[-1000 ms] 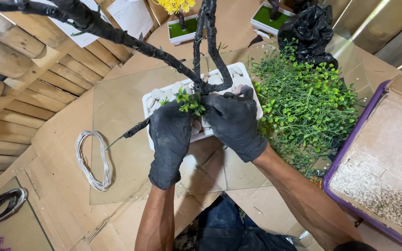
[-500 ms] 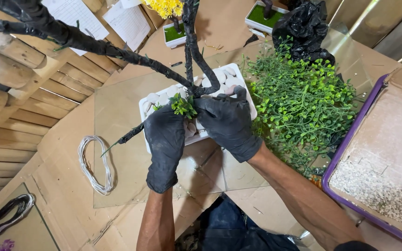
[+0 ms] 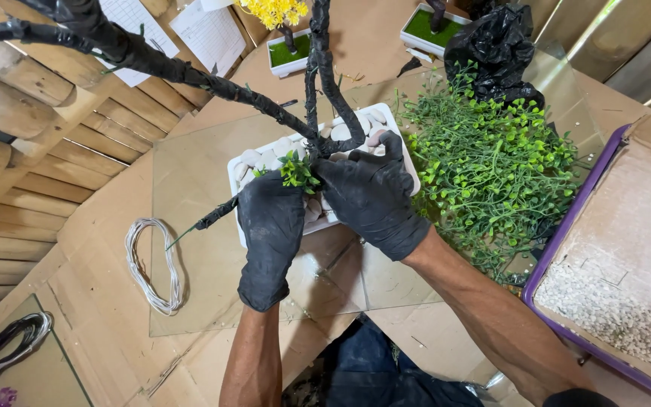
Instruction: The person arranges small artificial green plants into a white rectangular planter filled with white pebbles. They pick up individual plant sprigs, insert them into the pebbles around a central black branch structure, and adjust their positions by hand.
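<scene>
Gloved left hand (image 3: 269,226) and right hand (image 3: 371,192), each grip closed on a green sprig (image 3: 295,170) at a black wrapped branch (image 3: 212,215) running 8 to 2 o'clock, over a white pebble tray (image 3: 244,167) mid-worktop, loose greenery (image 3: 491,166) at 3 o'clock, white wire coil (image 3: 152,264) at 8 o'clock.

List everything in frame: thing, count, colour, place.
artificial tree: 1, black wrapped branches, rising from tray
leaf sprig: 1, green, at branch base between both hands
tray: 1, white, centre, filled with white pebbles
foliage pile: 1, green, right of tray
wire coil: 1, white, left on glass sheet
plastic bag: 1, black, top right
bin: 1, purple rim, right edge
left hand: black glove, on sprig
right hand: black glove, at trunk base
</scene>
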